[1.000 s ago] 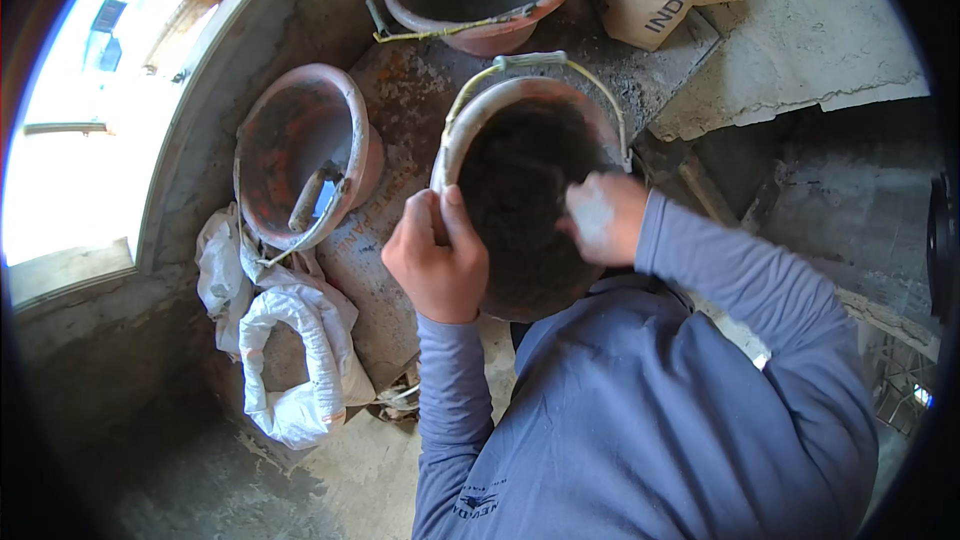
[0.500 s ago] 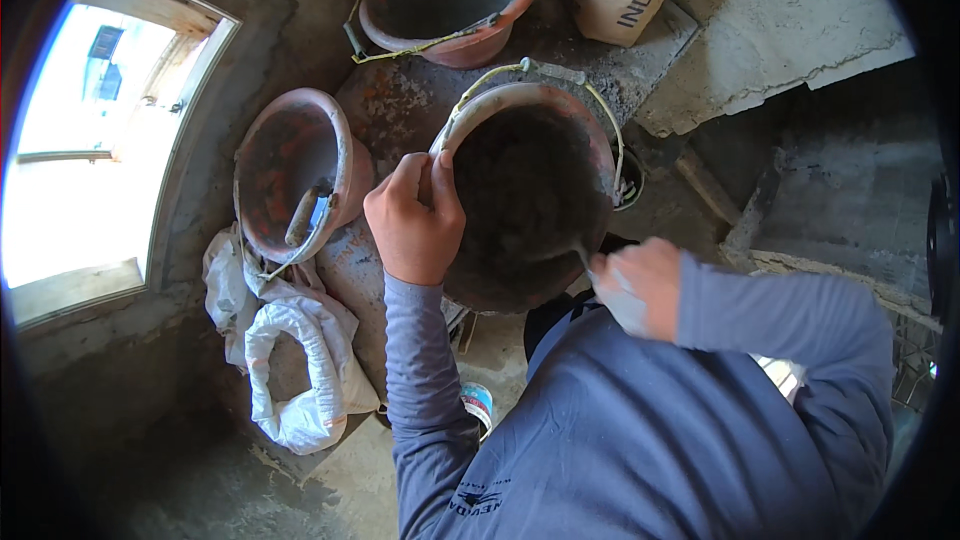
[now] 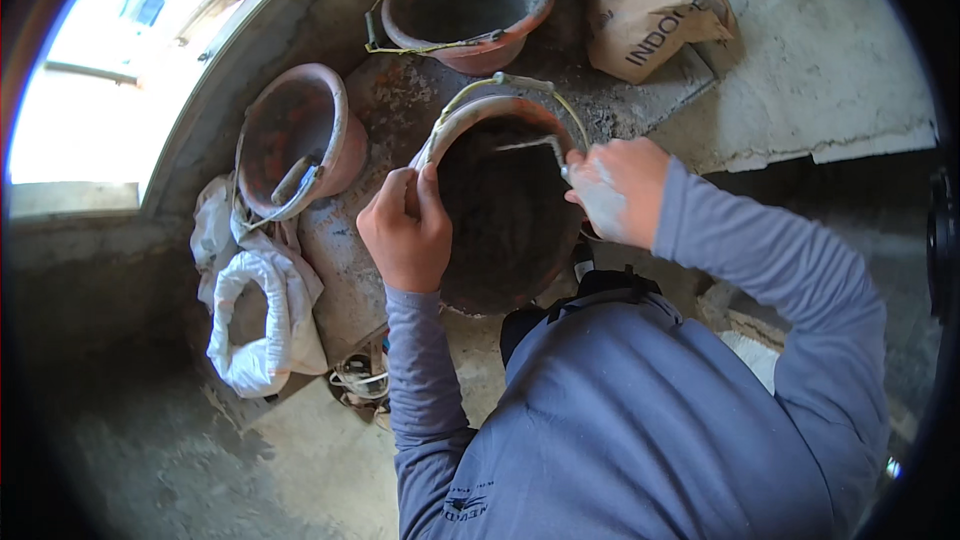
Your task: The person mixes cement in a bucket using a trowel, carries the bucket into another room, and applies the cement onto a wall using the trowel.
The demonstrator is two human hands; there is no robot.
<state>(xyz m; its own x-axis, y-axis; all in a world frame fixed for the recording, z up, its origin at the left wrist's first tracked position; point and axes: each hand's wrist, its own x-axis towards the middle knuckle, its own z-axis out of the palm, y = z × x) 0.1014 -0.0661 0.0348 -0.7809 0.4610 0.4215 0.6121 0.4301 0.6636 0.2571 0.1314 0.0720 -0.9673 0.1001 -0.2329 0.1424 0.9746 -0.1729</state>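
A reddish bucket (image 3: 462, 118), its rim crusted pale and its wire handle raised at the far side, stands tilted in front of me. Dark material (image 3: 500, 210) shows inside; its texture is hard to make out. My left hand (image 3: 405, 230) pinches the bucket's left rim between thumb and fingers. Over the right rim, my right hand (image 3: 620, 190), smeared with grey, is closed around the handle of a trowel (image 3: 545, 143). The trowel's bent metal neck shows, and its blade reaches left over the bucket's mouth.
Another reddish bucket (image 3: 350, 150) at the left holds a wooden-handled tool (image 3: 292, 182). A third bucket (image 3: 520, 25) stands at the back, beside a torn brown paper sack (image 3: 645, 25). A white woven sack (image 3: 300, 315) with a rolled rim sits at the left, below a bright window (image 3: 90, 110).
My right hand has moved up and left with the trowel, from the bucket's lower right to its upper right rim. My left hand stays on the rim. The whole view has shifted slightly.
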